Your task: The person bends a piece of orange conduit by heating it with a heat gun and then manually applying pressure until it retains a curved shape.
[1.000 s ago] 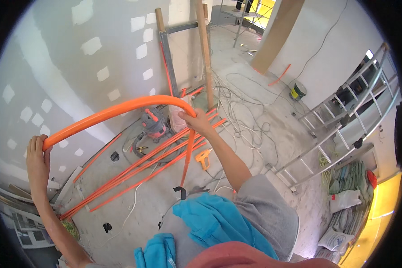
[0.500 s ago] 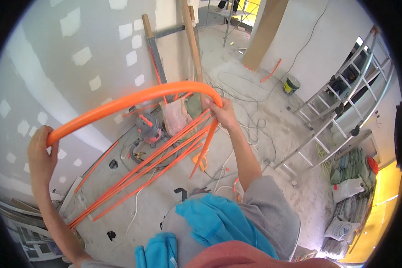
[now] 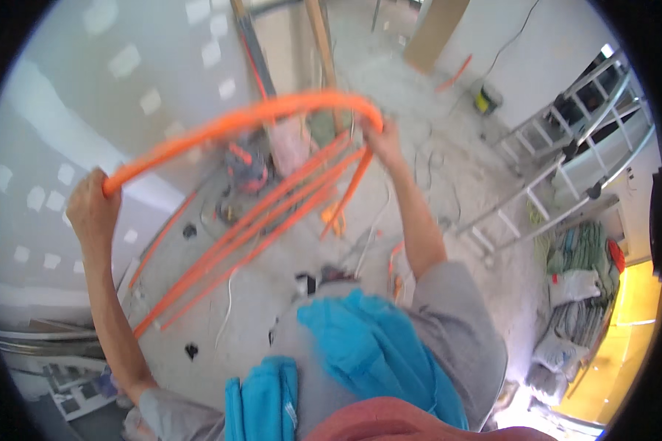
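Observation:
An orange plastic pipe (image 3: 235, 125) arches in front of me, bent sharply at its right side. My left hand (image 3: 95, 209) is closed round its left end. At the bend, my right hand (image 3: 384, 141) grips the pipe, and the remaining length slants down toward the floor below that hand. Motion blurs the pipe somewhat. Behind and under it lies a bundle of straight orange pipes (image 3: 250, 226) on the concrete floor, touched by neither hand.
A vacuum cleaner (image 3: 246, 167) and a pale sack (image 3: 290, 147) stand by the left wall. Timber posts (image 3: 321, 51) lean there. Aluminium ladders (image 3: 526, 209) stand on the right, near stacked sacks (image 3: 574, 287). A bucket (image 3: 487, 100) sits farther back. Cables (image 3: 230, 301) trail over the floor.
Both hands and the bent pipe have moved up and slightly right in view. The grip of both hands on the pipe is kept. The view itself has shifted a little.

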{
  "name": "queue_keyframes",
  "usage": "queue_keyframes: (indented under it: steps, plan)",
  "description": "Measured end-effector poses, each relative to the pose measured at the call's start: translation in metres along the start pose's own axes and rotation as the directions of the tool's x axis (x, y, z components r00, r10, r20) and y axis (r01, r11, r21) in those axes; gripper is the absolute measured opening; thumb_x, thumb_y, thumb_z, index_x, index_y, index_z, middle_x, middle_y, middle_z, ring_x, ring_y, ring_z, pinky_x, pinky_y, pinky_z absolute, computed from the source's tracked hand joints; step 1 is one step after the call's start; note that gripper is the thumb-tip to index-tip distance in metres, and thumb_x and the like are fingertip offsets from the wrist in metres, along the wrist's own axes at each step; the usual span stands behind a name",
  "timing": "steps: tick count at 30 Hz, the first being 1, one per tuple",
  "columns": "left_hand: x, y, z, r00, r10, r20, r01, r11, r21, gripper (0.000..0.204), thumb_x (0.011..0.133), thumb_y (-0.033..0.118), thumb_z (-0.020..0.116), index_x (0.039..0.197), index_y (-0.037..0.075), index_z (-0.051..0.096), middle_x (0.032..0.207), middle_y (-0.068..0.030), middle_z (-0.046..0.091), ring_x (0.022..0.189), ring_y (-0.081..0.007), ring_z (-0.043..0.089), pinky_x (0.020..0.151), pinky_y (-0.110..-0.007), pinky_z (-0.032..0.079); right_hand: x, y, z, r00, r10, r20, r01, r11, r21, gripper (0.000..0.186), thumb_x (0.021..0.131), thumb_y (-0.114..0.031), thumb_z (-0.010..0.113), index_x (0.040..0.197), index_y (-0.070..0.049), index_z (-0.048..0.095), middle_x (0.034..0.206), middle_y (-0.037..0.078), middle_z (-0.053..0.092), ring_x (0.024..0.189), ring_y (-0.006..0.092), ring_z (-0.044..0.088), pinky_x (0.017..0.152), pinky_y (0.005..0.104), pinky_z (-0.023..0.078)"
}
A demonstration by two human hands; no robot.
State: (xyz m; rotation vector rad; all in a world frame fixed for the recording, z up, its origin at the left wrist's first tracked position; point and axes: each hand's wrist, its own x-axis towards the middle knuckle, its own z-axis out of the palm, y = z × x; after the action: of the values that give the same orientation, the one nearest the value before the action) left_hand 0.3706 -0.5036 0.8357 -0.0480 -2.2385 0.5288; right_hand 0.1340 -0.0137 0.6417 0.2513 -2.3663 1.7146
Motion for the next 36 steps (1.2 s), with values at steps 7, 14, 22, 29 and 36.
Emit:
queue_keyframes:
  steps: [7,14,22,29,36]
  plan:
    - [0.013,-0.027,0.033,0.98,-0.041,0.194,-0.009,0.969,0.248,0.022,0.098,0.041,0.065,0.092,0.02,0.064,0.074,-0.0022,0.07,0.063,-0.0256,0.069,0.053,-0.039,0.051,0.035,0.014,0.004,0.998,0.066,-0.025,-0.066,0.998,0.019,0.024,0.097,-0.034,0.071,0.094,-0.01,0.071,0.074,-0.002,0.064,0.067,0.0071,0.056,0.059,0.0291,0.047]
    - [0.008,-0.036,0.049,0.956,-0.13,0.264,0.062,0.966,0.252,0.028,0.095,0.048,0.068,0.09,0.02,0.065,0.07,-0.0043,0.068,0.062,-0.0251,0.068,0.055,-0.039,0.051,0.023,0.007,0.011,0.999,0.019,-0.039,-0.016,0.997,0.075,0.033,0.095,-0.038,0.074,0.079,-0.01,0.067,0.061,-0.007,0.052,0.055,0.0048,0.045,0.05,0.0264,0.037]
    - [0.0,-0.027,0.047,0.981,-0.013,-0.196,0.085,0.927,0.365,0.047,0.085,0.054,0.079,0.1,0.01,0.069,0.096,-0.0086,0.07,0.093,-0.0258,0.067,0.073,-0.038,0.053,0.019,-0.005,0.024,1.0,0.025,-0.011,-0.023,0.981,0.195,0.036,0.092,-0.041,0.078,0.076,-0.01,0.067,0.059,-0.006,0.052,0.052,0.005,0.045,0.047,0.0274,0.036]
    - [-0.144,0.126,0.14,0.655,-0.435,0.618,0.755,0.407,-0.514,0.068,0.083,0.044,0.085,0.131,0.003,0.061,0.123,-0.0142,0.064,0.111,-0.0266,0.06,0.097,-0.04,0.048,0.077,-0.065,0.009,0.973,0.113,-0.201,-0.067,0.972,0.226,0.037,0.09,-0.038,0.079,0.07,-0.013,0.062,0.054,-0.005,0.05,0.046,0.0062,0.042,0.043,0.028,0.032]
    - [-0.227,0.291,0.165,0.727,-0.047,0.685,0.642,0.4,-0.654,0.088,0.077,0.048,0.086,0.14,-0.002,0.051,0.137,-0.0231,0.056,0.127,-0.0391,0.054,0.108,-0.047,0.043,0.118,-0.101,-0.021,0.984,0.121,-0.132,-0.029,0.834,0.55,0.037,0.092,-0.036,0.077,0.077,-0.015,0.05,0.058,-0.007,0.041,0.044,0.0072,0.038,0.04,0.0246,0.032]
